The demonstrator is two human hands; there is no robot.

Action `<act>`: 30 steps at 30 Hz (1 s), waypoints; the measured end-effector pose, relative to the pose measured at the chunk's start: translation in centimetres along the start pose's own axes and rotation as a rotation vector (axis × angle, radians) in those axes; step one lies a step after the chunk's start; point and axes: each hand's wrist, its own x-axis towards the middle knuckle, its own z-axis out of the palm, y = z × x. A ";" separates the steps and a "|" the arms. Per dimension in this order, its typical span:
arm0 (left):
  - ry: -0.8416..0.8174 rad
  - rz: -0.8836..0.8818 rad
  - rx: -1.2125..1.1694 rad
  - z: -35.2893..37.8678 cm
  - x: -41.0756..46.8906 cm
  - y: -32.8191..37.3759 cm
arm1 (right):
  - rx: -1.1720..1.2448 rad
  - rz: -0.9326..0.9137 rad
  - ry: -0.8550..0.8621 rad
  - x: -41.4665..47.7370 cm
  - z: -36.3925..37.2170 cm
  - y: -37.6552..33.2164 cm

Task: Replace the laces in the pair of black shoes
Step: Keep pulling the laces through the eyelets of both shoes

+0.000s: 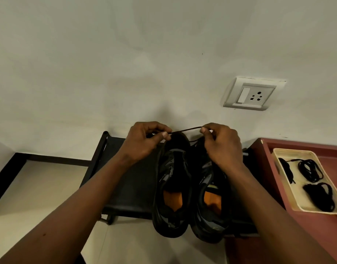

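Observation:
Two black shoes with orange insoles stand side by side on a low black rack [129, 183], toes toward the wall: the left shoe [172, 189] and the right shoe [209, 199]. A thin black lace [186, 129] is stretched above their toes. My left hand [144, 141] pinches one end of it. My right hand [223, 143] pinches the other end over the right shoe's toe. The lace trails down from there toward the right shoe; where it ends is hidden by my hand.
A cream tray [283, 155] on a reddish-brown table [268, 149] at the right holds several bundled black laces [309, 169]. A wall socket [254, 94] sits above the rack on the pale wall. Light floor tiles lie to the left and in front.

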 end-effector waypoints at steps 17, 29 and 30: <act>-0.116 -0.132 0.540 -3.1 -0.7 -2.9 | 0.186 0.251 0.185 1.6 -2.1 2.0; -0.076 -0.610 -0.331 -0.1 -0.4 -2.3 | -0.026 -0.090 -0.458 -2.2 2.8 -0.9; -0.112 -0.594 -0.276 0.1 -0.4 -2.3 | -0.073 -0.107 -0.451 -2.4 3.0 -1.0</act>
